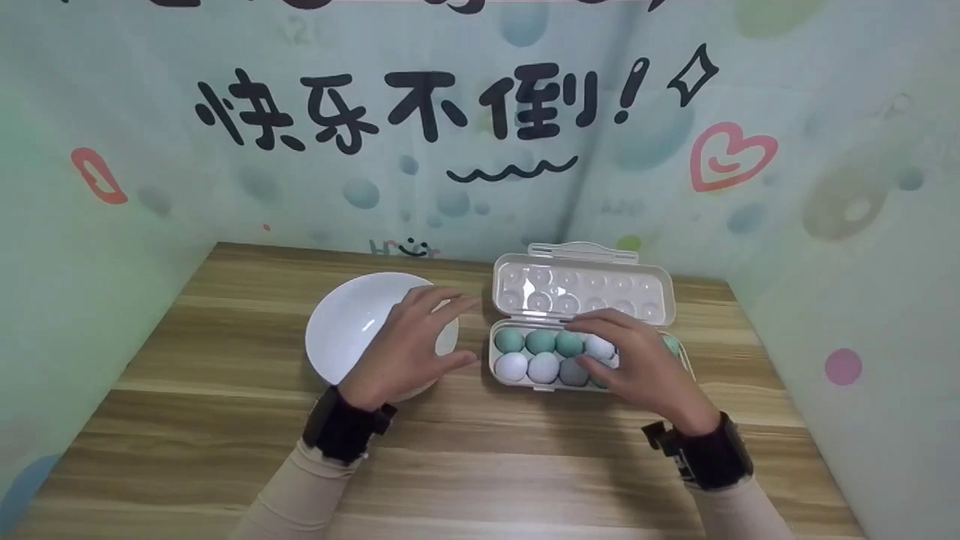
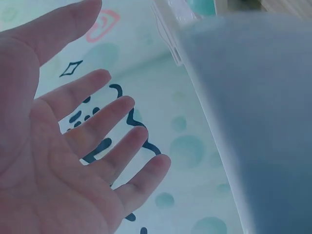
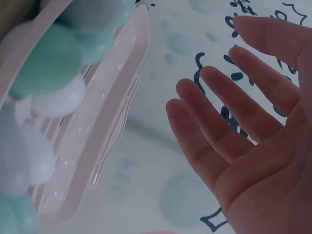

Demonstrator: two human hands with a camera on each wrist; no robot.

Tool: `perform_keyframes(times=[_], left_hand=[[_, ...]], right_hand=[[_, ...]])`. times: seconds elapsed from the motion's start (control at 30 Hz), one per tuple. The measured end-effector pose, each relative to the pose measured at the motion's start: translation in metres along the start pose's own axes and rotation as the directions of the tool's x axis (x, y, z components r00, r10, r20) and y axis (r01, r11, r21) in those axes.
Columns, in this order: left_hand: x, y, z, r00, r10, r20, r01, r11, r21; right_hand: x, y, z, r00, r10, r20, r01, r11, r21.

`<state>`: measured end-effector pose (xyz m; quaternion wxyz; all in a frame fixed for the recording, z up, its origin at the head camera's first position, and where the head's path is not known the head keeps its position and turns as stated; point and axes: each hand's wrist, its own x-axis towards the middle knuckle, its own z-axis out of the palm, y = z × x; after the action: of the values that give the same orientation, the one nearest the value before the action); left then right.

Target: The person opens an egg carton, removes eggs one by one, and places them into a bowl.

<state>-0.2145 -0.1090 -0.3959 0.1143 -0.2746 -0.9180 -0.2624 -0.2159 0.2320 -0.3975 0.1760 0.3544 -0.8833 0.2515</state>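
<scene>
Green, white and grey eggs (image 1: 541, 342) sit in an open egg box (image 1: 585, 292), right of centre; the right hand (image 1: 637, 360), loosely spread and empty, hovers over them. At centre-left, the left hand (image 1: 409, 349), also spread and empty, overlaps a white bowl (image 1: 349, 319). Seemingly a reaching step; picking would need a gentle pinch

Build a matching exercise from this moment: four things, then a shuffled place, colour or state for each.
1. bowl
2. egg box
3. left hand
4. right hand

A. partly covering the eggs in the head view
B. round and white
C. hinged open
D. partly covering the bowl in the head view

Pairs: 1-B, 2-C, 3-D, 4-A
</scene>
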Motion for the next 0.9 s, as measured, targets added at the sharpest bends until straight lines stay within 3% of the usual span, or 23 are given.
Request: perform_keyframes(times=[0.43, 0.63, 0.9], left_hand=[[-0.003, -0.014, -0.007, 0.998, -0.020, 0.055, 0.022, 0.999, -0.044], [-0.004, -0.017, -0.008, 0.999, -0.012, 0.042, 0.014, 0.999, -0.050], [0.000, -0.016, -0.008, 0.997, -0.035, 0.075, 0.039, 0.998, -0.054]], right_hand=[[0.034, -0.015, 0.041, 0.980, -0.037, 0.196, 0.044, 0.998, -0.035], [0.039, -0.018, 0.061, 0.970, -0.064, 0.234, 0.082, 0.994, -0.067], [0.041, -0.016, 0.075, 0.962, -0.088, 0.259, 0.117, 0.988, -0.097]])
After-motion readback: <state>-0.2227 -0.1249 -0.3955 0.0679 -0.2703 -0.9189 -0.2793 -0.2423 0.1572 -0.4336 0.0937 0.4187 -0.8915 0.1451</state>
